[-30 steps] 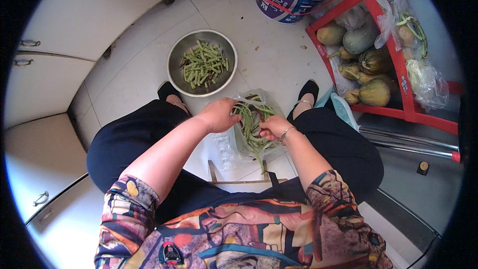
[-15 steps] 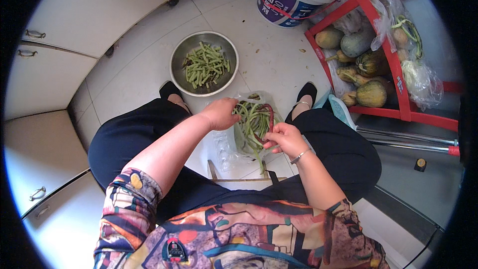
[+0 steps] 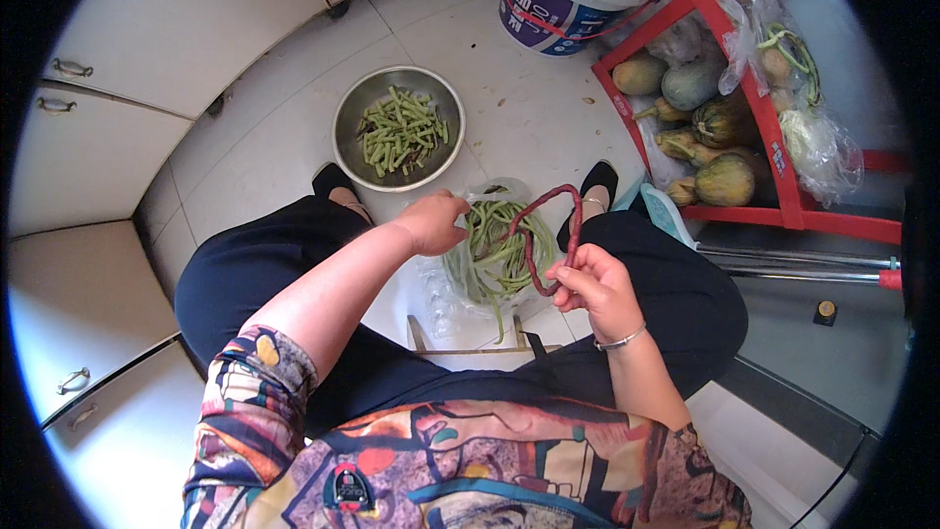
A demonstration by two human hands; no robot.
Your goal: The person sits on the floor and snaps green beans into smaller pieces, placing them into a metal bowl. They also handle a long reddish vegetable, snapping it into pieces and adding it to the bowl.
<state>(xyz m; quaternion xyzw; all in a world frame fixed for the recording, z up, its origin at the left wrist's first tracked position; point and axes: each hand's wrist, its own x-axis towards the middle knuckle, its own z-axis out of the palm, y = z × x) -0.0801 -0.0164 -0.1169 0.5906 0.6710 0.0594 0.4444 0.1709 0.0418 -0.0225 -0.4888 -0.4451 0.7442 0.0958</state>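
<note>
Between the thumb and fingers of my right hand is a dark red long bean, bent into a loop and raised above the bag. A clear plastic bag stands between my knees, filled with long green beans; a few ends hang over its near side. My left hand is closed at the bag's left rim, its fingertips partly hidden. Beyond the bag, a steel bowl on the floor holds short cut pieces of green bean.
A bucket with vegetable scraps stands at the far right. Beside it, a red metal rack holds several pumpkins and bagged vegetables. White cabinets line the left side. A light-blue plastic piece lies by my right knee.
My right hand has drawn the dark red bean up out of the bag and toward the right. The left hand stays at the bag's rim.
</note>
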